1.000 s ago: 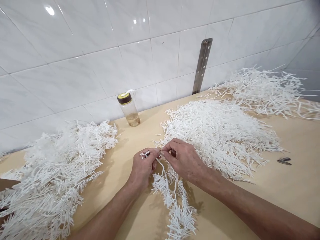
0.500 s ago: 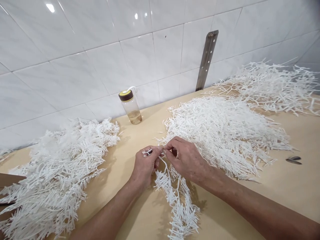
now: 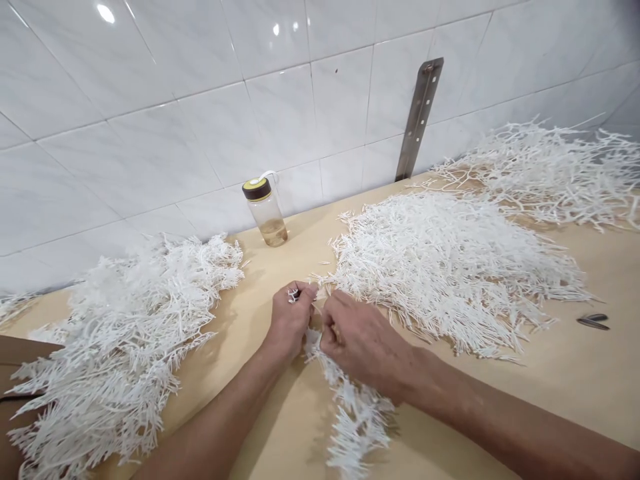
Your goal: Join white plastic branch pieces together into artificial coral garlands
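Note:
Pinched between the thumb and fingers of my left hand (image 3: 290, 323) is a white plastic branch; its short forked end pokes up above the fist. The feathery lower part of the branch (image 3: 357, 417) trails down onto the table below both hands. My right hand (image 3: 367, 340) is closed close beside the left one, its fingers curled at the branch. A thin white strand spans the small gap between the hands. The right fingertips are partly hidden. Just beyond the hands lies a pile of loose white sprigs (image 3: 450, 260).
A heap of feathery white branches (image 3: 125, 333) covers the table's left side. Barer branches (image 3: 555, 173) lie at the back right. A drinking bottle (image 3: 267, 213) stands near the tiled wall, a metal bracket (image 3: 419, 120) against it. Small dark blades (image 3: 593, 322) lie at right.
My right hand has moved down and slightly toward me, away from the left fingertips, and now covers the upper part of the branch. The view has shifted slightly.

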{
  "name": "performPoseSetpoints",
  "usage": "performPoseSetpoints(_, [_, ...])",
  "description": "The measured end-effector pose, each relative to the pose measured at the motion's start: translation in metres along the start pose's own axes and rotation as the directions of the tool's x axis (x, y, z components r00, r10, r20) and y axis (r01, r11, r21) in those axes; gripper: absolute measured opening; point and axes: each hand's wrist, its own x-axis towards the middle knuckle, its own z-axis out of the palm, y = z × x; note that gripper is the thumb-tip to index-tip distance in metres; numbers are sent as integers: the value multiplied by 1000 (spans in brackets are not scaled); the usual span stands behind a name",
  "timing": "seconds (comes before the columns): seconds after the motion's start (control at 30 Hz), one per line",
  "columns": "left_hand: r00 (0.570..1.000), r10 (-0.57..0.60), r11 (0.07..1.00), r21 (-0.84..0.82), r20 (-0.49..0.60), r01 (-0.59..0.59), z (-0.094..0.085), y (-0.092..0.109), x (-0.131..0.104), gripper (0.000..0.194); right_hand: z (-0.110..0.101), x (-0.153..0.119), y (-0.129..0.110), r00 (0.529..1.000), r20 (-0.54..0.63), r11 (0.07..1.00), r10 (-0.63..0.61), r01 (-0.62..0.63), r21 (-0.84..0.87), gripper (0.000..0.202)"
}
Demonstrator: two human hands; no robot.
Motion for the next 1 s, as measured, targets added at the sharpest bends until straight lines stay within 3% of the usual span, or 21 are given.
performPoseSetpoints(0.1, [1000, -11, 1000, -26, 26, 12, -6, 4, 6, 36, -11, -1, -4, 999, -35, 994, -12, 15, 112, 12])
performPoseSetpoints(0.2, [998, -53, 998, -23, 35, 54, -10, 7, 6, 39, -27, 4, 9, 981, -119, 975, 154, -131, 182, 5])
performPoseSetpoints(0.3, [993, -100, 995, -8, 65, 100, -12, 8, 4, 41, -40, 10, 29, 946, -161, 956, 281, -261, 134, 4])
performPoseSetpoints(0.5, [991, -106, 994, -3, 88, 106, -8, 8, 0, 42, -42, 12, 42, 954, -287, 996, 84, -70, 59, 10])
performPoseSetpoints(0.73, [995, -41, 999, 29, 93, 39, -1, 9, -11, 39, -25, 8, 29, 993, -71, 974, 91, -74, 213, 16])
performPoseSetpoints(1.0, [995, -9, 999, 41, 95, 5, 2, 7, -17, 42, -19, 11, 34, 969, 58, 943, 241, -248, 221, 17])
